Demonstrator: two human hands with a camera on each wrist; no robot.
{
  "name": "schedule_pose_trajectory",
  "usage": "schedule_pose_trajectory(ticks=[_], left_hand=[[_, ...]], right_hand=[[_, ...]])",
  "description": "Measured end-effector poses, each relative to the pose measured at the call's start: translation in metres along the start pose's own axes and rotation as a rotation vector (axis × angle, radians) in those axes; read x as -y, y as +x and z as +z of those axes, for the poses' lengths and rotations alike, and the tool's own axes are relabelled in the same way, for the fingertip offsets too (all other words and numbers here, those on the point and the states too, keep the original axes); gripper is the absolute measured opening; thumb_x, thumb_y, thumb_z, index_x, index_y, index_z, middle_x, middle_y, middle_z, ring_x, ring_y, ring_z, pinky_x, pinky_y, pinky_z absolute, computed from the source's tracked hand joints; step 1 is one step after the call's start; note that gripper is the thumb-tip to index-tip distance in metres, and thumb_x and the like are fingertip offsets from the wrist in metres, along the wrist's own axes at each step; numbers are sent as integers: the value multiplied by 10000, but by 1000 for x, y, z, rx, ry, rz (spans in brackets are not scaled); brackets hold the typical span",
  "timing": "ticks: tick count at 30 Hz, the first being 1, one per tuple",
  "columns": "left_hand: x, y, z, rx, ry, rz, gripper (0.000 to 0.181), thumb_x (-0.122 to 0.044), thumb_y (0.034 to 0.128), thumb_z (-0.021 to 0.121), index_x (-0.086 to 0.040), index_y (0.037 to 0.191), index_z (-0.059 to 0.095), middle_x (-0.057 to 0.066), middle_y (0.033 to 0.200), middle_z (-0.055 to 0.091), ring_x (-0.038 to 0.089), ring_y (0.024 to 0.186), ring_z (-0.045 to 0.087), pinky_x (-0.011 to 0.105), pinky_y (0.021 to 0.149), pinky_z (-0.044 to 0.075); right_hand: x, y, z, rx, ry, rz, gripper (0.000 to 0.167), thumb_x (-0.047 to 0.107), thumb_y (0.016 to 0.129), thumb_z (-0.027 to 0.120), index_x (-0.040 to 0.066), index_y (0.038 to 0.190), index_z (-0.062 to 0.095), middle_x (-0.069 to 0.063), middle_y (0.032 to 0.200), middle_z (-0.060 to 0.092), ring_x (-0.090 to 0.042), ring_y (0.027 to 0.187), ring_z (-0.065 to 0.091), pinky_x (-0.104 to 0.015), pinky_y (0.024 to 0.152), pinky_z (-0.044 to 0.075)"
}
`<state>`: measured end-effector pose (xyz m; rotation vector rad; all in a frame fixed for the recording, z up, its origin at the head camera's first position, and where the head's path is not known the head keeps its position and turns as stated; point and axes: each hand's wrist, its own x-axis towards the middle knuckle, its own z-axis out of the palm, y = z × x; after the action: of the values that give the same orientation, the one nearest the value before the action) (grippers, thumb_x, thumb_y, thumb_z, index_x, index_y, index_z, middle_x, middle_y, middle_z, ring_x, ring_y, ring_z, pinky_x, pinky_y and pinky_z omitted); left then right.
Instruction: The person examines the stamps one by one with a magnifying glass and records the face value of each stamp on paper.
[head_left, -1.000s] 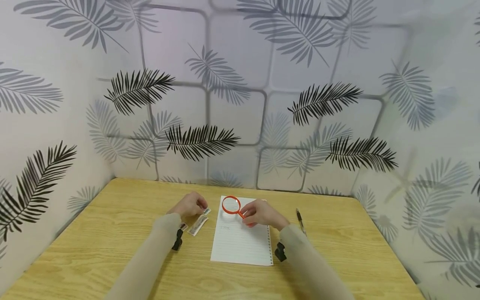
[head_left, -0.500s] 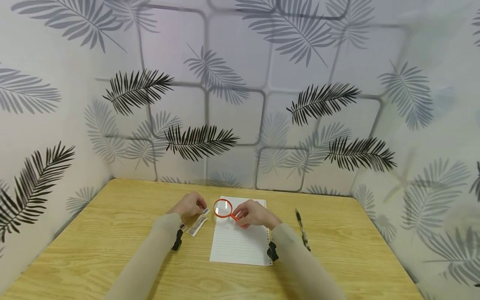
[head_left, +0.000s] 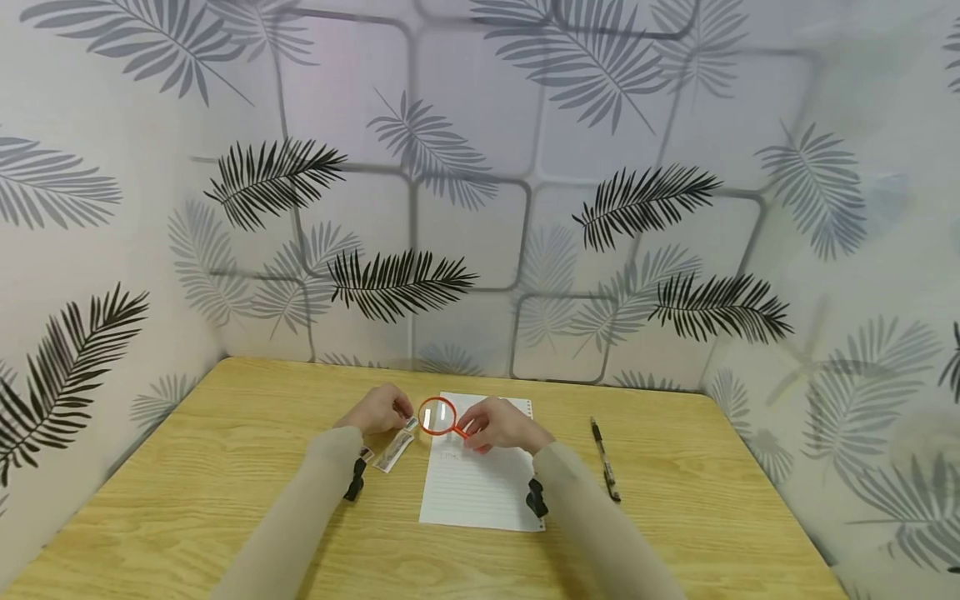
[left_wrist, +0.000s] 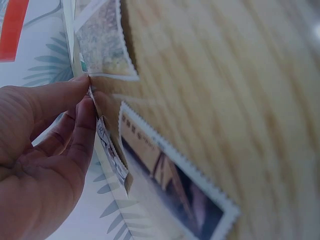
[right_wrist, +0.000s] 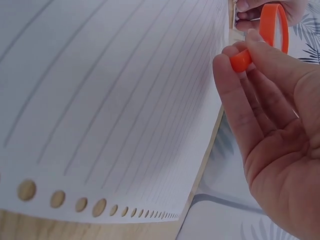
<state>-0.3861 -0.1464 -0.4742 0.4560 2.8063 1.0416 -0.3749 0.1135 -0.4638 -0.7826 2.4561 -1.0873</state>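
Observation:
My right hand (head_left: 501,425) grips the handle of a red magnifying glass (head_left: 438,416) between thumb and fingers. Its round lens hangs over the left edge of a lined sheet of paper (head_left: 476,496), close to my left hand (head_left: 381,410). In the left wrist view, my left thumb and fingers pinch the edge of a small postage stamp (left_wrist: 112,155), which is seen almost edge-on. Another stamp with a perforated border (left_wrist: 172,175) lies on the wood beside it. A larger stamp (head_left: 394,450) lies nearer to me, left of the paper.
A black pen (head_left: 604,460) lies to the right of the paper on the wooden table (head_left: 225,467). The sheet has punched holes along its right edge and faint writing near its left side. A leaf-patterned wall (head_left: 465,233) stands behind the table.
My right hand has carried the magnifying glass left, from above the paper toward the stamp in my left hand. The left hand has stayed in place.

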Motion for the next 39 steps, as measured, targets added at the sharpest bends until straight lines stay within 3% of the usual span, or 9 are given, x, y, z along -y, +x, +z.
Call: schedule_pose_trajectory(ticks=[12, 23, 39], left_hand=[[0, 2, 1, -12, 39, 7, 185, 99, 830, 618, -12, 925, 731, 107, 925, 712, 198, 822, 625, 354, 756, 544], [3, 3, 1, -6, 59, 59, 135, 83, 817, 652, -4, 892, 723, 79, 857, 692, 172, 761, 579, 332, 711, 518], [5, 2, 1, -16, 60, 61, 150, 74, 825, 661, 8, 943, 725, 86, 870, 688, 183, 782, 598, 351, 721, 526]], right_hand=[[5, 7, 7, -41, -97, 5, 207, 9, 841, 738, 72, 1038, 739, -65, 857, 737, -150, 684, 677, -268, 601, 565], [9, 8, 13, -40, -135, -56, 205, -41, 813, 742, 37, 1002, 750, -97, 849, 744, -151, 673, 671, -239, 574, 546], [13, 7, 13, -56, -173, -74, 195, -25, 826, 739, 26, 1014, 746, -88, 854, 741, -130, 679, 659, -223, 575, 533]])
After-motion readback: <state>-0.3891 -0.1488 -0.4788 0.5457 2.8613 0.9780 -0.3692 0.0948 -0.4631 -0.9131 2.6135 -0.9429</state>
